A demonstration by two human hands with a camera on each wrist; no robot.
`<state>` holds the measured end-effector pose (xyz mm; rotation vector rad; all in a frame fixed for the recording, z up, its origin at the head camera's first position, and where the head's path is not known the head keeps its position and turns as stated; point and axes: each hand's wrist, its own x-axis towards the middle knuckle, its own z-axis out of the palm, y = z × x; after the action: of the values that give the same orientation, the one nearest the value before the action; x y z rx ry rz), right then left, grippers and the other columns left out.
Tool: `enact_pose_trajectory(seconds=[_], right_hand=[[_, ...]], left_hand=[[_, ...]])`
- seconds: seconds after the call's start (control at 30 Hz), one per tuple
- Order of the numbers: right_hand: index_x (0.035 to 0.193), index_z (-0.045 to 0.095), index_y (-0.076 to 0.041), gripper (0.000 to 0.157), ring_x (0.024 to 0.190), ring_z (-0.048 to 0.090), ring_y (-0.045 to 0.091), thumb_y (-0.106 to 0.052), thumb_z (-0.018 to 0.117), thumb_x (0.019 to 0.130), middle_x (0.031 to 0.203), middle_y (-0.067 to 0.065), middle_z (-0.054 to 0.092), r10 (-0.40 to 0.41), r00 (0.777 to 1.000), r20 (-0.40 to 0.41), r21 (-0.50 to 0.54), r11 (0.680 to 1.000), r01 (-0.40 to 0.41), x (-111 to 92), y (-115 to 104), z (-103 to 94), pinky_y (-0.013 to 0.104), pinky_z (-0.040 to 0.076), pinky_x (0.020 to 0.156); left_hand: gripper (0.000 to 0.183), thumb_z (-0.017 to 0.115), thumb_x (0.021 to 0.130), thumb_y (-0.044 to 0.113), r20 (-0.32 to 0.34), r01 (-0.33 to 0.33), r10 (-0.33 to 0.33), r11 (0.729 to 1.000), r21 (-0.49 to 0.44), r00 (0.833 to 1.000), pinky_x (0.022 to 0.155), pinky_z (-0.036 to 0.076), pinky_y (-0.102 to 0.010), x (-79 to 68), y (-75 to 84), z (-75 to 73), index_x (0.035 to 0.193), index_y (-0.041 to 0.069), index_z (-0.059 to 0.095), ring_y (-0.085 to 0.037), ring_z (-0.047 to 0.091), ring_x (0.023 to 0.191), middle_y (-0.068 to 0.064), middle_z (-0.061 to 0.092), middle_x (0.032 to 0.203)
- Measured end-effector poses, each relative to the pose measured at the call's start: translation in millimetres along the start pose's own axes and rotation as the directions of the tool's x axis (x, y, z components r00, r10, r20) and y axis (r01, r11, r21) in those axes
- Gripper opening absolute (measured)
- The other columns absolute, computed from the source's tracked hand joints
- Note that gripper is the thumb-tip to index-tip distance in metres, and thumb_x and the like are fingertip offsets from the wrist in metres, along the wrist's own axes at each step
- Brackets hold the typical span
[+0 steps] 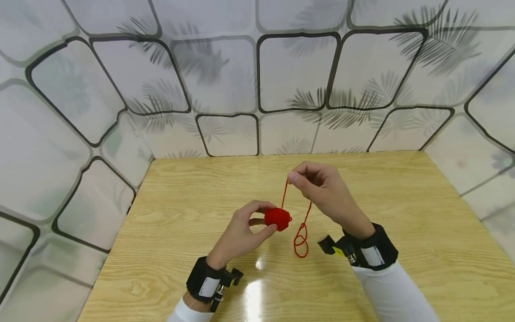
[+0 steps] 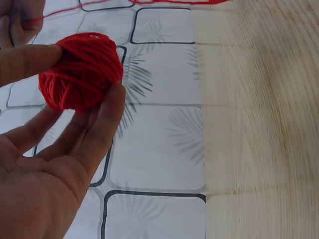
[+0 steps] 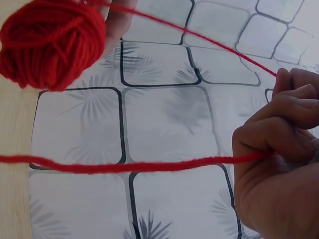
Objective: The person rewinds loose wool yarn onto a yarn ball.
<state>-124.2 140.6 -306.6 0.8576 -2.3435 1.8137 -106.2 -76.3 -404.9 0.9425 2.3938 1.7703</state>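
Note:
A small red ball of yarn (image 1: 277,218) is gripped between the fingers and thumb of my left hand (image 1: 243,232), held above the table. In the left wrist view the wound strands of the yarn ball (image 2: 82,72) show clearly against the left hand (image 2: 55,169). Higher and to the right, my right hand (image 1: 326,190) pinches the red yarn strand (image 1: 284,194), which runs taut up from the ball. From under the right hand's curled fingers a loose yarn tail (image 1: 301,241) hangs in loops. The right wrist view shows both lengths leaving the right hand (image 3: 279,149).
A light wood-grain table (image 1: 181,192) lies beneath both hands. Around its back and sides stand pale panels (image 1: 225,76) with a stone and leaf pattern. Each wrist wears a black strap (image 1: 372,248) with a small camera.

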Motion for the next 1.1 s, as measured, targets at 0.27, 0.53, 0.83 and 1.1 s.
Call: enact_pose_trajectory(seconds=[0.27,0.53,0.83,1.1], right_hand=[[0.095,0.062,-0.011,0.017,0.05,0.031,0.021,-0.025,0.054,0.092,0.06,0.008,0.033,0.045,0.998,-0.033,0.066,0.997,-0.043,14.0,13.2,-2.4,0.034,0.025,0.043],[0.091,0.06,-0.003,0.026,0.05,0.026,0.022,-0.029,0.057,0.09,0.059,0.009,0.03,0.128,0.991,-0.024,0.229,0.966,-0.119,22.7,45.2,8.1,0.031,0.021,0.044],[0.091,0.062,-0.009,0.031,0.055,0.036,0.023,-0.039,0.057,0.089,0.065,0.012,0.04,0.252,0.967,0.041,0.133,0.958,-0.255,14.2,79.8,31.0,0.028,0.031,0.046],[0.095,0.063,-0.009,0.017,0.064,0.047,0.021,-0.023,0.053,0.093,0.082,0.012,0.059,0.254,0.961,0.108,0.117,0.957,-0.266,4.2,90.6,44.4,0.028,0.043,0.057]], left_hand=[[0.035,0.064,0.085,0.017,0.12,0.008,0.015,0.982,-0.191,0.993,0.081,0.049,-0.036,-4.3,30.2,2.9,0.118,0.013,0.053,-0.019,0.055,0.105,-0.003,0.056,0.115],[0.037,0.062,0.083,0.001,0.112,-0.093,0.149,0.912,-0.399,0.982,0.08,0.05,-0.042,-5.3,37.2,2.7,0.118,0.004,0.052,-0.026,0.055,0.103,-0.014,0.054,0.114],[0.039,0.061,0.08,-0.006,-0.092,-0.21,0.189,0.869,-0.447,0.978,0.079,0.048,-0.05,-0.5,37.6,-5.5,0.118,-0.006,0.049,-0.031,0.053,0.105,-0.023,0.052,0.112],[0.038,0.062,0.082,0.0,-0.339,-0.225,0.078,0.879,-0.42,0.938,0.084,0.046,-0.049,6.8,35.7,-11.2,0.118,-0.005,0.051,-0.035,0.053,0.103,-0.022,0.053,0.114]])
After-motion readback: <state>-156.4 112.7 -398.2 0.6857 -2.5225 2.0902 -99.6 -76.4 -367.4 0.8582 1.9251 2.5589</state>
